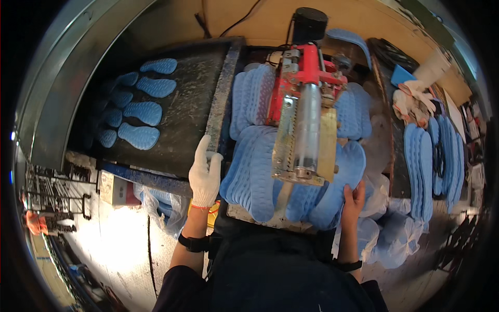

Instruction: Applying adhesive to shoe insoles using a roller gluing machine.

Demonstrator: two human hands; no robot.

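My left hand (204, 174), in a white knitted glove, rests by the blue-edged frame of the dark belt (192, 104). Its forefinger stretches upward and the thumb stands apart; no object shows in it. My bare right hand (354, 200) grips the lower right edge of a blue insole (340, 184) with a bumpy surface. Fingers behind the insole are hidden. Between my hands stands a red machine (311, 65) with a metal roller (307, 125). A fanned stack of blue insoles (254, 171) leans at its left, and more stand beneath it.
Several blue insoles (143, 113) lie spaced on the belt at left. On the right, stacked insoles (417, 171) stand beside crumpled white gloves (414, 100). Clear plastic bags of blue pieces (397, 236) sit low at right. Another bag (161, 205) is under the belt.
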